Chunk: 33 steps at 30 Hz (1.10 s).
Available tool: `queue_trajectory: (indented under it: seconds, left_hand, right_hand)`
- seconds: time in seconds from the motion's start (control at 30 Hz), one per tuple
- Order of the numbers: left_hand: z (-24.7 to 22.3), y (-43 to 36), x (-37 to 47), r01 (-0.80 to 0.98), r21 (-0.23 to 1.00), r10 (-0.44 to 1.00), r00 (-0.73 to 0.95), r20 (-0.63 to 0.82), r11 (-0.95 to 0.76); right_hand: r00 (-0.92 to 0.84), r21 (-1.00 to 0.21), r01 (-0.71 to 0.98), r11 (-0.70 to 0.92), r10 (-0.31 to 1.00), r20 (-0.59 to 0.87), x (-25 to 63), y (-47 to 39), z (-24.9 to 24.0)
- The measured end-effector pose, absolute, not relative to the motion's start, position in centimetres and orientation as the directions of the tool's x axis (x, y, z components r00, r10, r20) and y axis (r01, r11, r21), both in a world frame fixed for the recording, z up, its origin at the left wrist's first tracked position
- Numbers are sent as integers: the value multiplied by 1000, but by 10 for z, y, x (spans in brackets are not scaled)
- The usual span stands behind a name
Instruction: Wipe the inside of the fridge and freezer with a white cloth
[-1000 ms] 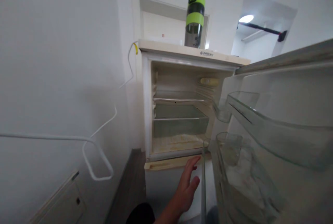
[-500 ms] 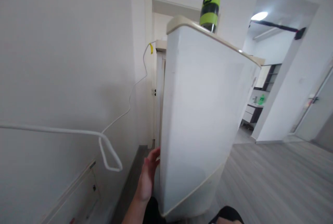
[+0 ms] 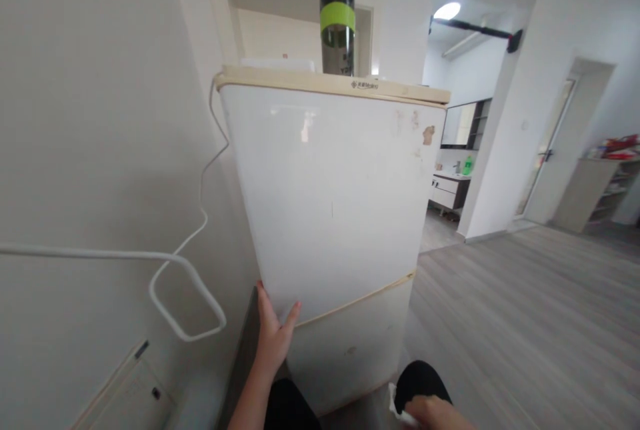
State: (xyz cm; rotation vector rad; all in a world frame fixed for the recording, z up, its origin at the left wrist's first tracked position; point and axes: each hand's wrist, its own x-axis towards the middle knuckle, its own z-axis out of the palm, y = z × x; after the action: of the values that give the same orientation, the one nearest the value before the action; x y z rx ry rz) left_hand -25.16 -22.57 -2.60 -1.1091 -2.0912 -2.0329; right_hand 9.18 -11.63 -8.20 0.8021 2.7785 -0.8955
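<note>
A white two-door refrigerator (image 3: 330,197) with a cream top edge stands in front of me, both doors closed against the body. My left hand (image 3: 277,331) grips the lower left edge of the upper door, thumb on the front face and fingers round the side. Down by my right knee, my right hand (image 3: 433,411) is closed on a crumpled white cloth (image 3: 394,403), which could also be a tissue; most of that hand lies beyond the bottom edge. On top of the refrigerator a green and black water bottle (image 3: 338,17) stands upright.
A white cord (image 3: 203,197) runs from the refrigerator's top left, near a white looped rod (image 3: 187,270) by the left wall. A washbasin cabinet (image 3: 447,190) shows through the right opening. Grey floor (image 3: 505,310) extends right, towards a shelf unit (image 3: 583,193).
The upper door has swung from standing open to closed, its front now facing me. My left hand has moved with its edge, thumb now on the front. The cloth has come into view.
</note>
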Motion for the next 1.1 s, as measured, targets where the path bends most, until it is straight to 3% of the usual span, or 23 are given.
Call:
queue_trajectory:
  seconds: [0.2,0.5,0.97,1.1]
  left_hand:
    - [-42,-219,-267,533,845,488,-730,478,-31]
    - [-42,-212,-279,578,815,497,-718,487,37]
    - [-49,-191,-309,570,820,527,-713,462,54]
    - [-51,-195,-278,567,816,457,-759,463,114]
  right_hand:
    - [-874,-662,466,587,422,-241,93,-136,-41]
    - [-828,-574,556,601,462,-319,90,-140,-28]
    - [-801,-546,579,605,546,-245,99,-142,-36]
    - [-815,-571,558,602,529,-238,100,-143,-33]
